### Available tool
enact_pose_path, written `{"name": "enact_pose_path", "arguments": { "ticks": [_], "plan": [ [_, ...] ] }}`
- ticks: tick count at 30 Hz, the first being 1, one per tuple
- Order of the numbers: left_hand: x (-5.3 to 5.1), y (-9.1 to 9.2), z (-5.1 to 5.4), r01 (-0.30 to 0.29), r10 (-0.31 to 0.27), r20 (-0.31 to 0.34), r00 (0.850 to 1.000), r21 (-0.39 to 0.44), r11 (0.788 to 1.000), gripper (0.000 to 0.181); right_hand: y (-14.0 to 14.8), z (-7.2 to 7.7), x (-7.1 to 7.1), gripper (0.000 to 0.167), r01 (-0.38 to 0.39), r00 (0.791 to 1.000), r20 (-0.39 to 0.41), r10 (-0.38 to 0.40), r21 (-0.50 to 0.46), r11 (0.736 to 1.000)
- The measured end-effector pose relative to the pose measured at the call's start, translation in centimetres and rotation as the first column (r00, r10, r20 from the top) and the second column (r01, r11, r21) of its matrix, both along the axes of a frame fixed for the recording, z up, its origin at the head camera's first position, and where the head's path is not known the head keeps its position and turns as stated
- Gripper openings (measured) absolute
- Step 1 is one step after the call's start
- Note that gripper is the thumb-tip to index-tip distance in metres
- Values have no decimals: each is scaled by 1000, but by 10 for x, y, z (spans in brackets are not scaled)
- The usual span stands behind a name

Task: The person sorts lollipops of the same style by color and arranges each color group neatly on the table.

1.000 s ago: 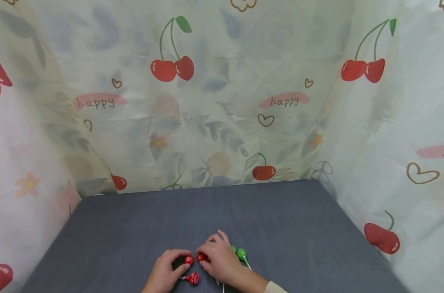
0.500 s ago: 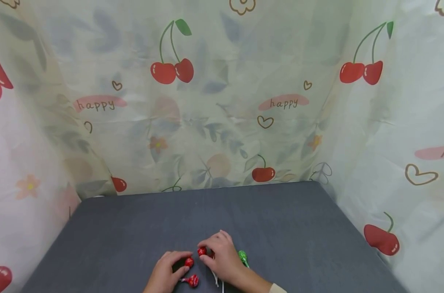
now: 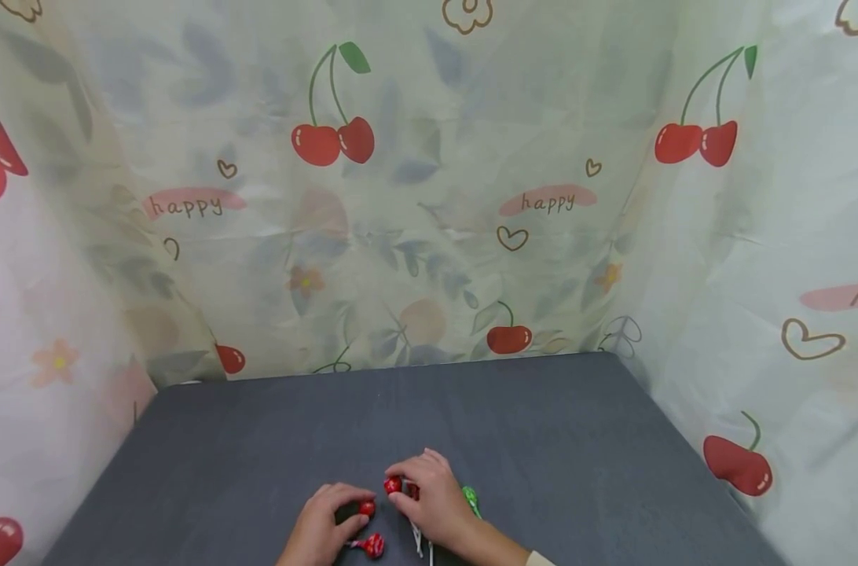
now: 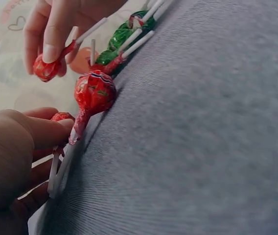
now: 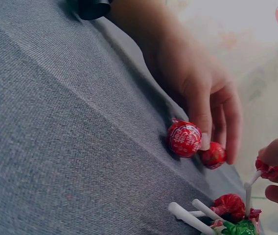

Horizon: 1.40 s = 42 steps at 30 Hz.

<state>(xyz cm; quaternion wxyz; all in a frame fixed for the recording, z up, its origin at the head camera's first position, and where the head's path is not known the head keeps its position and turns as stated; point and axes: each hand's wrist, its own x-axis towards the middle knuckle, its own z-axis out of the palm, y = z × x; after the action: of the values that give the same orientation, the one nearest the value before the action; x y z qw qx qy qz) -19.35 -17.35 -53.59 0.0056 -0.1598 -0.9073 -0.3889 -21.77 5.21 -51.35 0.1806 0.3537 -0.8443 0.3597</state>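
Note:
Low in the head view, my left hand [image 3: 320,525] pinches a red-wrapped lollipop [image 3: 367,509] between thumb and fingers. A second red lollipop [image 4: 95,92] lies on the cloth beside that hand, its stick beside the left fingers in the left wrist view. My right hand [image 3: 438,503] pinches another red lollipop [image 4: 46,68] by its head, raised off the cloth, the white stick angled up in the left wrist view. Beneath the right hand are a further red lollipop [image 5: 229,205] and green-wrapped lollipops [image 4: 122,36], partly hidden in the head view.
A dark grey cloth-covered table [image 3: 542,440] stretches out beyond both hands. Pale curtains [image 3: 429,259] printed with cherries and hearts hang behind it and at both sides.
My right hand has lifted its red lollipop slightly away from the others, and now covers more of the green lollipops. The left hand keeps nearly the same place. The head view has tilted up slightly.

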Motion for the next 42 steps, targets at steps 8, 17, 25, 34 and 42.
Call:
{"name": "enact_pose_path", "arguments": {
  "ticks": [8,17,25,34,42],
  "plan": [
    [-7,0,3,-127,128,4,992,94,987,25,-1,-5,1,23,-4,1000,-3,4,-27,1000],
    [-18,-2,7,-240,281,-117,952,283,929,29,-2,-5,0,23,-27,999,29,32,-159,987],
    [-37,-10,23,-257,313,-94,945,380,889,28,-1,0,-9,25,-31,999,30,38,-210,977],
    [-52,-13,44,-291,341,-30,939,455,842,30,3,15,-25,27,0,996,85,20,-233,973],
    [-62,-12,48,-310,344,21,939,483,819,33,8,20,-41,26,49,997,72,-33,-233,971]
  ]
}}
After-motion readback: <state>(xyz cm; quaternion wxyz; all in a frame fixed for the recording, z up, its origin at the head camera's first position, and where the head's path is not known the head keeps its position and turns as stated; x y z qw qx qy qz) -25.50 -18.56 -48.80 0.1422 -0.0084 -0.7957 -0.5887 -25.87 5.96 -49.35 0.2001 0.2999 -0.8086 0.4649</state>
